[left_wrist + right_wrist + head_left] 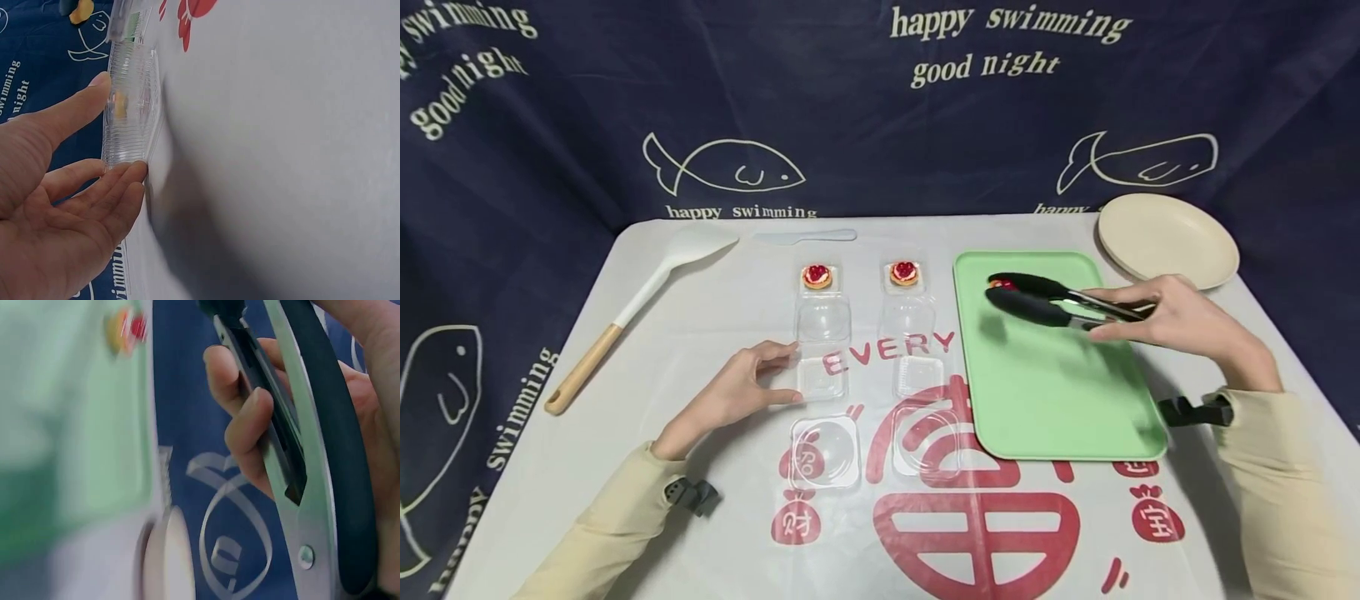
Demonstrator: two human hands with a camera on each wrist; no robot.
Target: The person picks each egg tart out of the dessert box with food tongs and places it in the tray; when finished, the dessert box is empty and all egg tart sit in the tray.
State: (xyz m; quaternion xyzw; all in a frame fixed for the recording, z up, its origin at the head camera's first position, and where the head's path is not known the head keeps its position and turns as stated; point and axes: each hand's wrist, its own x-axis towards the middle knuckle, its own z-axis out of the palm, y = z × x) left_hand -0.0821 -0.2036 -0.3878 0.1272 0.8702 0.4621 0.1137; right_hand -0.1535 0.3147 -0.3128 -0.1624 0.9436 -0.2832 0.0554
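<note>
My right hand [1183, 321] grips the metal part of black-tipped tongs [1037, 302] over the green tray [1060, 392]. At the tong tips a small red-topped tart [1002, 284] shows, partly hidden; whether the tips squeeze it I cannot tell. It looks blurred in the right wrist view. My left hand [747, 385] holds a clear plastic box [822, 379] at its left side, thumb and fingers at two corners; the left wrist view shows the fingertips against the ribbed wall of the box [128, 115]. Farther back, two tarts [817, 277] [905, 272] sit in clear boxes.
More clear plastic pieces [825, 450] stand in two columns mid-table. A white turner [655, 287] with a wooden handle lies left, a pale knife [808, 237] at the back edge. The cream plate [1172, 237] stands at the back right, close to the tray. Behind hangs dark blue cloth [865, 125].
</note>
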